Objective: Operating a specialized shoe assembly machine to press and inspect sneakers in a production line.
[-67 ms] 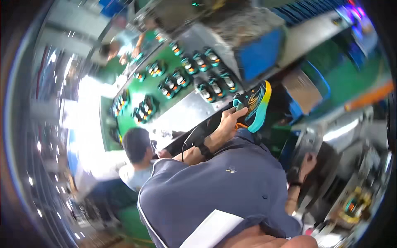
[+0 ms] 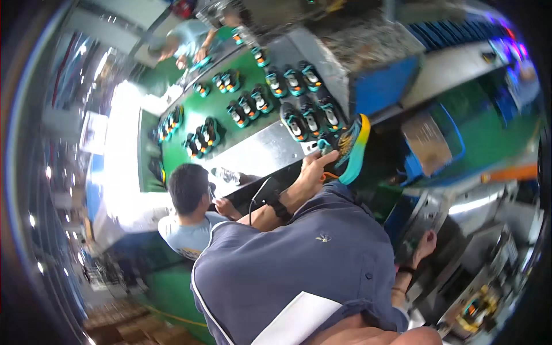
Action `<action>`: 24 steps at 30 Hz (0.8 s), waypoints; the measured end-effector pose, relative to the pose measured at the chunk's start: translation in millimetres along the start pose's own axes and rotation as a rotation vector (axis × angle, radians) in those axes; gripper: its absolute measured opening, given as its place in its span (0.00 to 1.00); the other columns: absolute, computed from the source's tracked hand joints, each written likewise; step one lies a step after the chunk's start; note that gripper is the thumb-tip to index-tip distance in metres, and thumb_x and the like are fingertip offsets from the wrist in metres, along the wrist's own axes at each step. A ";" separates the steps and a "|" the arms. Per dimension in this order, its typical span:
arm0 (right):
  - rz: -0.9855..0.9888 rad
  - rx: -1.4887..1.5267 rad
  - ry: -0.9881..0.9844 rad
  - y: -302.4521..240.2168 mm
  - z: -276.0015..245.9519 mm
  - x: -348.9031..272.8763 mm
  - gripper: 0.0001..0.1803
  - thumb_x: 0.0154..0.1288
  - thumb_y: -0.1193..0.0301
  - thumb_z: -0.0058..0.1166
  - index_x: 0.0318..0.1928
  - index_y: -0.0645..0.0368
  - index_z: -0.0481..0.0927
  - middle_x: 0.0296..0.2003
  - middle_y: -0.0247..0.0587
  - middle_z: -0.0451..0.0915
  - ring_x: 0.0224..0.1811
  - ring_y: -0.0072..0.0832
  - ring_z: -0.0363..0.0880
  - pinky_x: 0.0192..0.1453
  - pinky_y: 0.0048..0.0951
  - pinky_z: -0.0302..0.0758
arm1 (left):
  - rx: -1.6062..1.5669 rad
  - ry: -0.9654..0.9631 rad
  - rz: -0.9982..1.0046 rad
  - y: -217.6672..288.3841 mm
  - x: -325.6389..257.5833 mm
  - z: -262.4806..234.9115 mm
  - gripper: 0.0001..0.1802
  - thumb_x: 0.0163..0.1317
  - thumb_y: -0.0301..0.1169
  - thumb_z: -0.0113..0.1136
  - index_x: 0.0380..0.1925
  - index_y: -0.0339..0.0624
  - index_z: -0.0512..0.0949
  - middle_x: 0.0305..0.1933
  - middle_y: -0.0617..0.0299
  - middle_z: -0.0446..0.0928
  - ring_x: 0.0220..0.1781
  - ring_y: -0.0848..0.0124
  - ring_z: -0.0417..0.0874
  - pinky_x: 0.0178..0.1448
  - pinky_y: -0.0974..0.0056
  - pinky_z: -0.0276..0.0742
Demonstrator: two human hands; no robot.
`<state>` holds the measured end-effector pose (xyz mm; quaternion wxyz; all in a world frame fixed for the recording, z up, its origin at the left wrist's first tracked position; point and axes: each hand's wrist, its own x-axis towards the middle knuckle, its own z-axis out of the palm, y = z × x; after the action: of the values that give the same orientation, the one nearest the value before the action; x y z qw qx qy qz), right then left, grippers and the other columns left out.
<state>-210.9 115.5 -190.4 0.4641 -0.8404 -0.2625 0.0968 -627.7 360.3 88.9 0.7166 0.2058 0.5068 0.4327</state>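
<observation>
A running shoe (image 2: 349,150), black with a teal and yellow sole, is gripped in my left hand (image 2: 315,172). My thumb lies over its collar, and the sole faces right. The shoe is held just past the front of my shirt, beside the near corner of the conveyor. A black band is round my left wrist. My right hand (image 2: 426,246) is low on the right, beside a grey metal machine (image 2: 480,230). Its fingers look bent, but they are small and partly hidden, so I cannot make out whether they hold anything.
A green conveyor table (image 2: 192,115) carries several rows of similar shoes (image 2: 246,106). One co-worker (image 2: 190,195) sits at its near left side; another (image 2: 192,43) works at the far end. A blue-framed cart (image 2: 428,144) with a brown panel stands right. Cardboard boxes (image 2: 123,322) lie lower left.
The whole view has shifted slightly. My left hand and the shoe appear a little further left, closer to the conveyor shoes. My right hand appears slightly lower.
</observation>
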 end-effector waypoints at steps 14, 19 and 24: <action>-1.074 0.152 -0.167 -650.1 157.4 161.9 0.07 0.69 0.77 0.54 0.44 0.66 0.79 0.43 0.39 0.81 0.46 0.26 0.78 0.55 0.27 0.73 | -0.174 0.549 0.391 145.0 264.4 -284.4 0.19 0.55 0.32 0.69 0.39 0.29 0.75 0.33 0.52 0.80 0.25 0.59 0.84 0.23 0.60 0.79; -1.444 -0.141 -0.354 -840.0 289.6 152.6 0.12 0.64 0.79 0.55 0.48 0.60 0.80 0.45 0.36 0.82 0.44 0.24 0.78 0.48 0.25 0.73 | -0.055 0.698 0.398 189.5 380.8 -364.1 0.27 0.53 0.39 0.69 0.38 0.21 0.74 0.33 0.43 0.80 0.25 0.51 0.84 0.24 0.52 0.77; -1.735 -0.477 -0.339 -959.3 424.1 187.4 0.20 0.63 0.78 0.54 0.57 0.57 0.76 0.57 0.41 0.77 0.60 0.37 0.75 0.60 0.35 0.72 | 0.149 0.785 0.326 246.1 482.2 -413.1 0.25 0.52 0.40 0.68 0.35 0.23 0.78 0.27 0.44 0.81 0.23 0.60 0.84 0.24 0.60 0.76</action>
<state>-562.3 938.1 388.5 0.1433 -0.3967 -0.8795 -0.2204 -1048.6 833.8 -160.8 0.3751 0.1542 0.7316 0.5479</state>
